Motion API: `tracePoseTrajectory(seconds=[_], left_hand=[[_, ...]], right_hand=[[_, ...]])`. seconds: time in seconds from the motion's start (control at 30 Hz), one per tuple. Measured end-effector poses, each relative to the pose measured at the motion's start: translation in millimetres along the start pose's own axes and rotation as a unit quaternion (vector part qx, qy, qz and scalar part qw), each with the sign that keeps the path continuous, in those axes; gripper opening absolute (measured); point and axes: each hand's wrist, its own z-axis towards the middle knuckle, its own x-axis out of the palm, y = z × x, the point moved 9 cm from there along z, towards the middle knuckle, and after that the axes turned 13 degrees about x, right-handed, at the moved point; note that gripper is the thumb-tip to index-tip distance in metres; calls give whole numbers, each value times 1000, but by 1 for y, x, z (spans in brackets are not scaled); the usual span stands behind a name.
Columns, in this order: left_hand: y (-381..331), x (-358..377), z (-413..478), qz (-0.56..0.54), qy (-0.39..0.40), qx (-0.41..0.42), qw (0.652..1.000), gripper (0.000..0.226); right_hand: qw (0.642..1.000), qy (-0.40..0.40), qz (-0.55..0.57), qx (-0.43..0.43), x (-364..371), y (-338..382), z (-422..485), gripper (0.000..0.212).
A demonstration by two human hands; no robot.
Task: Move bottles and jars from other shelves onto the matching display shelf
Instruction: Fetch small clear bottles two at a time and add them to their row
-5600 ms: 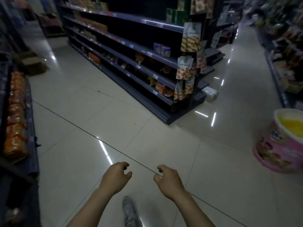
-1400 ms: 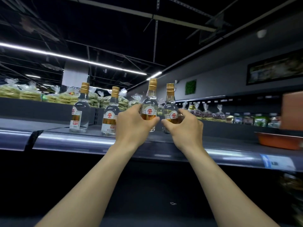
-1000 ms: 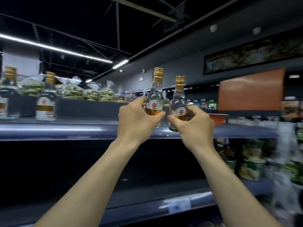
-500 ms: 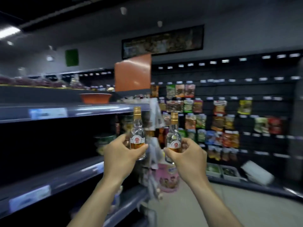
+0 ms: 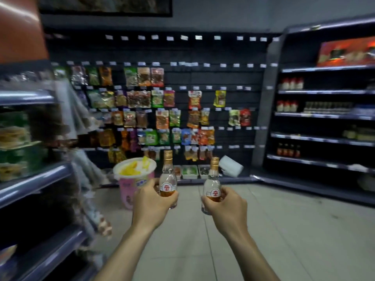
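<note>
Left grip [image 5: 151, 201] and right grip [image 5: 225, 205] each closed around a small gold-capped glass bottle [image 5: 168, 179]; fragile, slick, so hold the bodies low.

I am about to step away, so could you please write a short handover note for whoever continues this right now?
Left hand: closed around a small clear glass bottle with a gold cap, upright.
Right hand: closed around a second matching bottle, upright.
Done: both bottles are in hand, off any shelf.
Left: set them on the matching shelf, possibly the dark shelving with bottle rows on the right.
</note>
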Motion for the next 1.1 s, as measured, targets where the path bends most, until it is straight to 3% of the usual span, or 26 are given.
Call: tracePoseTrajectory(seconds=[0.27, 0.43, 0.67, 1.1], left_hand=[[49, 222, 49, -67, 104, -13, 992, 39], [68, 350, 78, -95, 164, -28, 982, 23], [65, 509, 101, -92, 267, -15, 959, 30], [1, 814, 171, -140, 273, -39, 951, 25]], right_hand=[[996, -45, -58, 48, -14, -120, 151, 20], [990, -72, -99, 67, -30, -177, 234, 23], [983, -123, -69, 118, -88, -242, 330, 23], [975, -158, -67, 140, -231, -360, 586, 23]])
